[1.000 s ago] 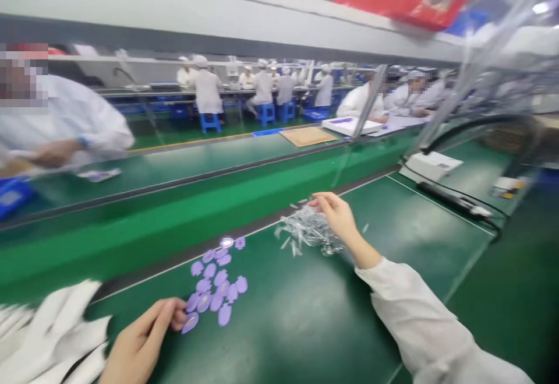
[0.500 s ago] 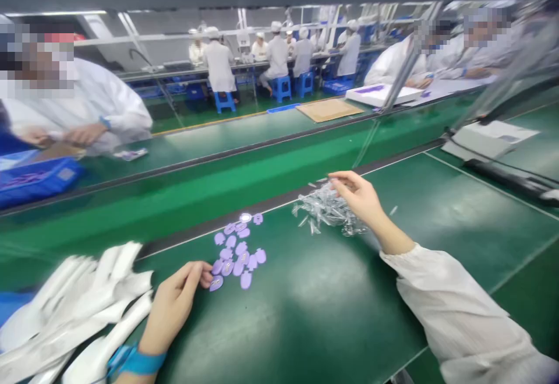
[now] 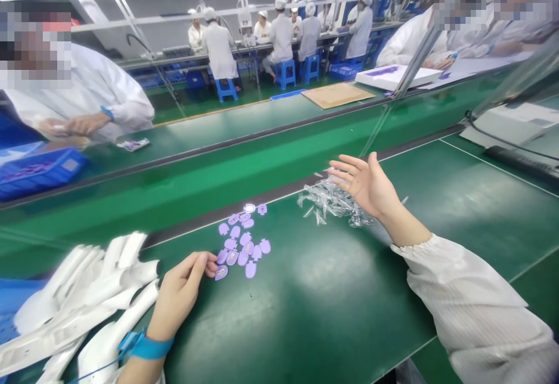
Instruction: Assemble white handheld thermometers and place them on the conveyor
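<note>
My right hand [image 3: 369, 189] is raised over a heap of small clear plastic pieces [image 3: 329, 197]. Its fingers are spread, the palm faces me, and nothing lies in it. At the left edge of a scatter of flat purple pieces [image 3: 245, 238], my left hand [image 3: 183, 288] rests low with fingers and thumb drawn together. Its fingertips touch or nearly touch the outermost purple pieces; what they hold, if anything, is hidden. Some purple pieces carry a small metallic part. A blue wrist strap [image 3: 151, 346] circles my left wrist.
White curved plastic housings [image 3: 91, 291] are piled to the left of my left hand. Beyond the green work surface [image 3: 297, 314] runs a green conveyor belt [image 3: 205, 177]. Across it, a person in white [image 3: 105, 87] works beside a blue bin [image 3: 48, 171]. A grey-white box stands far right.
My right hand has turned from a palm-down pinch over the clear pieces to an opened palm. The left hand stays by the purple pieces. The whole view has shifted slightly.
</note>
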`<state>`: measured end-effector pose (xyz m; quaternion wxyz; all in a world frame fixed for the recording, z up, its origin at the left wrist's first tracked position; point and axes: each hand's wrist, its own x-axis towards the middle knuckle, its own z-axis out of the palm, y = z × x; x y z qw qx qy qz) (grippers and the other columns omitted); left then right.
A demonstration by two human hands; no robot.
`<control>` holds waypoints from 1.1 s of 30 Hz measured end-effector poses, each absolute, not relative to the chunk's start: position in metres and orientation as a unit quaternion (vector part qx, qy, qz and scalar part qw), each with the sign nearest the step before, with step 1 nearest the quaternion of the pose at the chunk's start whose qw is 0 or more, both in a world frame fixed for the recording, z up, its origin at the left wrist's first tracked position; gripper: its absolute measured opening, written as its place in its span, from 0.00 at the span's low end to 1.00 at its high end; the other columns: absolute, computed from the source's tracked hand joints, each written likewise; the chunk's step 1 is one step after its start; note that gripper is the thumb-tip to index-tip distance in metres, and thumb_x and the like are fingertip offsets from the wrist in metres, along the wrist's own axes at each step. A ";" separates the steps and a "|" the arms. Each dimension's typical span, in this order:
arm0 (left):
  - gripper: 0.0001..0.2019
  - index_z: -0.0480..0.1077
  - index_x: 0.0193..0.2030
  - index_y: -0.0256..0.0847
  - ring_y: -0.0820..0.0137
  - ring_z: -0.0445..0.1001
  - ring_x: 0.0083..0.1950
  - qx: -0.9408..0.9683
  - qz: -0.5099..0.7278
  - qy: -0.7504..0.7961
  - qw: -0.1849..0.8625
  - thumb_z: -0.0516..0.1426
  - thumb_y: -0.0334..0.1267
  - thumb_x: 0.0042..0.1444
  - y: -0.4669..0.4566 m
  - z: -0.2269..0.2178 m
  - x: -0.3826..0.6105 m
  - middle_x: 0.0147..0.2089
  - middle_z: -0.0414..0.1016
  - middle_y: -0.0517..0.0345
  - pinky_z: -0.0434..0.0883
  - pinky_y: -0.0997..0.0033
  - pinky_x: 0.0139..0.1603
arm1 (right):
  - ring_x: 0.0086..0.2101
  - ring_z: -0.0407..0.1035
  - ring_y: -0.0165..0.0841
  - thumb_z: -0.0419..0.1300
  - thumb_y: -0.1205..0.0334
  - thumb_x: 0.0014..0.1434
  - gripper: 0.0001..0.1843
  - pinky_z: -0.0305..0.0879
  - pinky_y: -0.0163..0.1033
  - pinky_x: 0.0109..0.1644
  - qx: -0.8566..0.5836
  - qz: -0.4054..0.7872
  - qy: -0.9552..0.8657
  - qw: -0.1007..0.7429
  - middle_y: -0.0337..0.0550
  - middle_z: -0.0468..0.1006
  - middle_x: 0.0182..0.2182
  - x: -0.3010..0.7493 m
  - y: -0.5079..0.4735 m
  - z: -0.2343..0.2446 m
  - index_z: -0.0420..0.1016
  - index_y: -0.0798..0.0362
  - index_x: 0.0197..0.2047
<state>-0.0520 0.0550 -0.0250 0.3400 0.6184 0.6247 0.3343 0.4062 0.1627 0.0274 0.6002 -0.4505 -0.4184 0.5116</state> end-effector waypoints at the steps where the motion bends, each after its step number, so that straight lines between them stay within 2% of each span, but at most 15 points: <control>1: 0.24 0.79 0.41 0.42 0.61 0.81 0.39 0.620 0.333 0.625 0.340 0.54 0.59 0.73 0.055 -0.025 -0.052 0.35 0.82 0.56 0.77 0.64 0.47 | 0.64 0.75 0.53 0.49 0.21 0.67 0.40 0.73 0.62 0.70 -0.448 0.511 -0.416 0.605 0.53 0.81 0.64 0.407 0.162 0.028 0.79 0.45 0.58; 3: 0.24 0.79 0.41 0.42 0.61 0.81 0.39 0.624 0.329 0.623 0.339 0.54 0.59 0.72 0.055 -0.024 -0.053 0.35 0.83 0.56 0.77 0.64 0.46 | 0.67 0.73 0.53 0.49 0.21 0.67 0.39 0.71 0.64 0.71 -0.440 0.500 -0.419 0.617 0.52 0.84 0.61 0.407 0.161 0.028 0.79 0.44 0.58; 6: 0.24 0.79 0.41 0.42 0.60 0.81 0.39 0.626 0.322 0.625 0.338 0.53 0.60 0.72 0.055 -0.022 -0.053 0.35 0.83 0.55 0.78 0.63 0.46 | 0.70 0.68 0.52 0.49 0.23 0.69 0.38 0.66 0.64 0.74 -0.432 0.470 -0.433 0.636 0.51 0.89 0.45 0.407 0.159 0.028 0.78 0.44 0.58; 8: 0.24 0.79 0.41 0.42 0.60 0.82 0.39 0.626 0.319 0.627 0.337 0.53 0.60 0.72 0.056 -0.021 -0.053 0.35 0.83 0.55 0.78 0.63 0.46 | 0.70 0.69 0.52 0.49 0.23 0.68 0.38 0.65 0.64 0.75 -0.433 0.460 -0.443 0.636 0.49 0.88 0.36 0.407 0.158 0.028 0.77 0.45 0.59; 9: 0.24 0.79 0.41 0.42 0.60 0.82 0.39 0.626 0.318 0.627 0.337 0.53 0.60 0.72 0.056 -0.022 -0.054 0.35 0.83 0.55 0.78 0.63 0.46 | 0.69 0.70 0.53 0.49 0.22 0.68 0.39 0.66 0.64 0.74 -0.434 0.458 -0.447 0.634 0.49 0.88 0.36 0.406 0.158 0.028 0.76 0.45 0.60; 14: 0.24 0.79 0.42 0.42 0.60 0.82 0.40 0.626 0.314 0.627 0.341 0.53 0.60 0.72 0.057 -0.024 -0.055 0.36 0.83 0.56 0.78 0.63 0.47 | 0.66 0.73 0.51 0.46 0.21 0.68 0.40 0.71 0.61 0.70 -0.437 0.458 -0.460 0.623 0.50 0.85 0.58 0.403 0.156 0.029 0.74 0.42 0.63; 19: 0.24 0.79 0.42 0.42 0.60 0.82 0.40 0.624 0.311 0.629 0.343 0.53 0.60 0.72 0.057 -0.023 -0.056 0.36 0.83 0.56 0.77 0.62 0.48 | 0.69 0.70 0.50 0.45 0.24 0.71 0.39 0.71 0.61 0.71 -0.414 0.470 -0.462 0.628 0.49 0.79 0.67 0.403 0.155 0.031 0.72 0.41 0.67; 22: 0.24 0.79 0.42 0.42 0.60 0.81 0.40 0.625 0.309 0.630 0.343 0.53 0.60 0.72 0.056 -0.021 -0.055 0.36 0.83 0.56 0.77 0.62 0.48 | 0.69 0.70 0.52 0.43 0.21 0.69 0.42 0.76 0.61 0.66 -0.427 0.454 -0.480 0.618 0.44 0.71 0.74 0.404 0.154 0.032 0.69 0.36 0.71; 24: 0.24 0.79 0.42 0.42 0.60 0.81 0.40 0.625 0.308 0.630 0.342 0.53 0.60 0.72 0.055 -0.020 -0.055 0.36 0.83 0.56 0.77 0.62 0.48 | 0.66 0.73 0.52 0.43 0.19 0.67 0.43 0.79 0.59 0.63 -0.436 0.442 -0.483 0.617 0.44 0.71 0.73 0.403 0.153 0.032 0.69 0.34 0.71; 26: 0.24 0.79 0.42 0.42 0.60 0.81 0.40 0.627 0.306 0.630 0.342 0.53 0.60 0.72 0.055 -0.020 -0.055 0.36 0.83 0.55 0.77 0.62 0.48 | 0.60 0.78 0.50 0.44 0.19 0.67 0.42 0.80 0.56 0.61 -0.441 0.439 -0.472 0.624 0.45 0.76 0.69 0.402 0.154 0.032 0.71 0.35 0.69; 29: 0.24 0.79 0.42 0.42 0.60 0.82 0.40 0.629 0.307 0.631 0.336 0.53 0.60 0.72 0.055 -0.021 -0.056 0.36 0.83 0.55 0.78 0.62 0.48 | 0.49 0.82 0.46 0.43 0.22 0.69 0.41 0.81 0.53 0.58 -0.443 0.438 -0.455 0.636 0.50 0.86 0.51 0.403 0.156 0.031 0.80 0.42 0.59; 31: 0.24 0.79 0.42 0.42 0.60 0.82 0.40 0.631 0.309 0.630 0.332 0.53 0.60 0.72 0.056 -0.022 -0.056 0.36 0.84 0.55 0.78 0.62 0.48 | 0.43 0.82 0.44 0.46 0.22 0.69 0.40 0.80 0.51 0.55 -0.453 0.402 -0.468 0.643 0.50 0.85 0.38 0.408 0.158 0.032 0.84 0.45 0.48; 33: 0.25 0.80 0.42 0.42 0.60 0.82 0.40 0.634 0.312 0.626 0.330 0.53 0.60 0.72 0.056 -0.023 -0.057 0.36 0.83 0.55 0.79 0.62 0.47 | 0.38 0.81 0.41 0.55 0.23 0.67 0.36 0.80 0.49 0.51 -0.490 0.322 -0.510 0.630 0.47 0.83 0.32 0.419 0.159 0.035 0.85 0.47 0.41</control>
